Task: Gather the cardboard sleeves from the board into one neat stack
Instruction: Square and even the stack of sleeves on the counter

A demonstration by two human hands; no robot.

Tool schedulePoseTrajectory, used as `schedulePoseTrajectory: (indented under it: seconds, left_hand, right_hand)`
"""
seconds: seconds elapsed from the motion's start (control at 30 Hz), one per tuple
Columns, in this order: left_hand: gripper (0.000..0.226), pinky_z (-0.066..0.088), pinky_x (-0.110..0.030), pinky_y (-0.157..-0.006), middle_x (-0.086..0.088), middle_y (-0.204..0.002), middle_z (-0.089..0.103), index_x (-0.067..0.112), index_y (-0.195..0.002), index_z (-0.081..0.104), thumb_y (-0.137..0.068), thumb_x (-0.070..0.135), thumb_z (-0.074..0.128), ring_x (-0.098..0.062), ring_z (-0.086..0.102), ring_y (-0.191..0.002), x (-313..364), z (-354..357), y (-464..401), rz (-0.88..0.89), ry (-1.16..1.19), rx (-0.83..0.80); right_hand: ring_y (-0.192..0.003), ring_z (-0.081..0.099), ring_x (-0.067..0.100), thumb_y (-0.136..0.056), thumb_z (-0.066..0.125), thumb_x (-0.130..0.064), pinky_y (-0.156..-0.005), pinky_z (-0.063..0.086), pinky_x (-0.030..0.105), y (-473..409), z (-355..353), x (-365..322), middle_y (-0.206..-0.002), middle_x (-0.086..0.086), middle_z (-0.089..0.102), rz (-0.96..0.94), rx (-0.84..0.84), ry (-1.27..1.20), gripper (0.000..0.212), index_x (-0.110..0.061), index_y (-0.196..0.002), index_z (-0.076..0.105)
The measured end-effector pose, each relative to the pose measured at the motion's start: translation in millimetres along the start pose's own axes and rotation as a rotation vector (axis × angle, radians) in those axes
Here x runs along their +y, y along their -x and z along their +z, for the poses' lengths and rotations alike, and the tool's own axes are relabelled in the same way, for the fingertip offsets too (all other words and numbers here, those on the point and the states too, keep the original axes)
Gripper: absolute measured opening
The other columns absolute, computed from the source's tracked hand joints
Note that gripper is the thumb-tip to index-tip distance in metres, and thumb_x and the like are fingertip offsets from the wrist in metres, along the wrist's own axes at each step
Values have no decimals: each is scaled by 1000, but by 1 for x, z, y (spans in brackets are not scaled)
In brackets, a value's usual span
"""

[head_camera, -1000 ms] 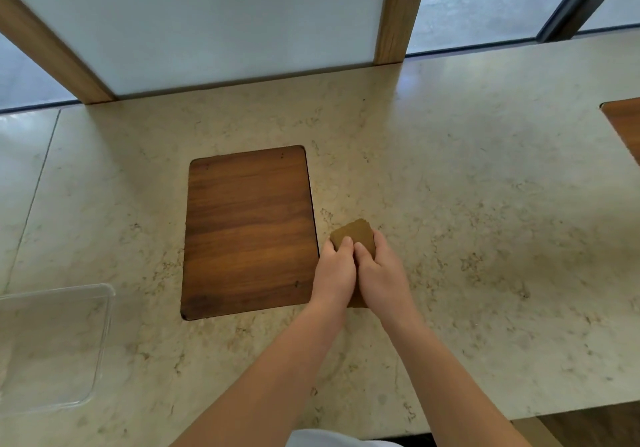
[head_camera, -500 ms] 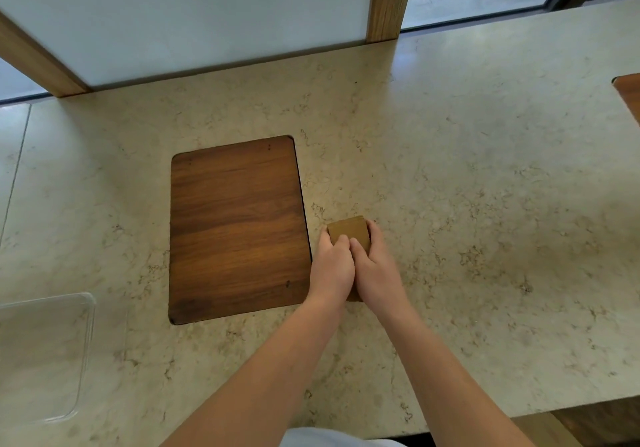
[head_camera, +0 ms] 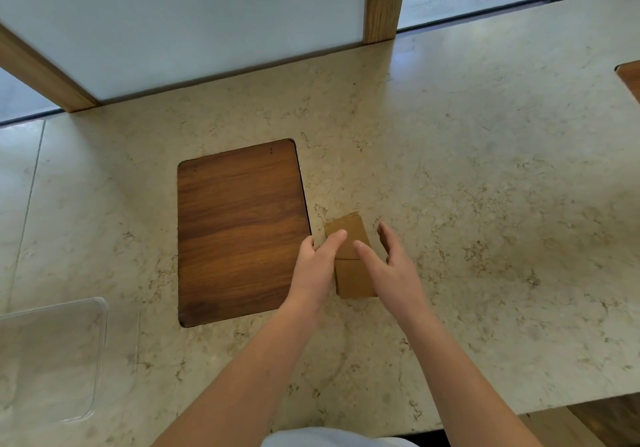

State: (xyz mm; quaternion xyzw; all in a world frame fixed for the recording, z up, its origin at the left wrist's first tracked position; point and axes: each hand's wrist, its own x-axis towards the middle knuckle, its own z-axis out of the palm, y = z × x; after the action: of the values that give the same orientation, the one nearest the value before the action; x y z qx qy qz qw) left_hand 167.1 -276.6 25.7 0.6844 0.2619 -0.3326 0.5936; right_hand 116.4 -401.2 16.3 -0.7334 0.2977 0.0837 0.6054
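**A:** What changed since a moment ago?

**B:** Both hands were pressed together on the cardboard sleeves. Now they have opened up and moved apart.

**A:** Head view: where is the stack?

**B:** On the counter, just right of the empty wooden board. The left hand touches its left edge with loose fingers. The right hand hovers open, holding nothing.

**A:** Why one on each side?

**B:** To square the edges, I think (it looks tidy already).

**A:** Which way does it point?

**B:** Its long side runs away from the person, leaning a little left.
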Motion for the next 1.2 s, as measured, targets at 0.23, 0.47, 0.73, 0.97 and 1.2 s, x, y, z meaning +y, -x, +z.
schedulePoseTrajectory:
  seconds: [0.23, 0.47, 0.73, 0.97, 1.2]
  left_hand:
    - [120, 34, -36, -107, 2, -167, 34, 28, -161, 28, -65, 81, 76, -21, 36, -149, 50, -28, -24, 310, -560, -92]
    - [149, 28, -43, -123, -3, -170, 27, 30, -165, 15, -44, 83, 85, -24, 29, -153, 106, -16, -56, 103, -1035, -538]
    - [141, 35, -44, -120, 0, -168, 29, 21, -163, 23, -49, 63, 93, -22, 33, -150, 104, -3, -86, -53, -1180, -613]
    - [87, 35, -44, -121, 10, -131, 68, 25, -129, 62, -53, 53, 94, -13, 59, -125, 96, -11, -94, -122, -1124, -687]
    - [80, 39, -45, -118, 3, -131, 72, 21, -134, 62, -64, 43, 92, -19, 65, -124, 74, -31, -82, -74, -860, -683]
  right_hand:
    - [-146, 35, 11, -71, 66, -82, -115, 36, 43, 58, -8, 24, -163, -9, 34, 220, 185, -172, 109, -33, -159, 26]
    - [-134, 49, 18, -44, 74, -89, -109, 45, 44, 77, 35, 20, -153, -6, 42, 506, 120, -470, 139, -29, -158, 23]
    - [-108, 66, 8, -65, 83, -69, -89, 54, 30, 54, 56, 23, -120, -11, 68, 494, 153, -657, 88, -27, -135, 49]
    - [-88, 70, -6, -64, 90, -58, -65, 55, 13, 45, 52, 34, -115, -12, 71, 419, 136, -658, 83, -29, -131, 52]
    - [-99, 71, 4, -51, 91, -62, -79, 57, 24, 42, 44, 44, -123, -7, 68, 382, 53, -635, 100, -29, -135, 49]
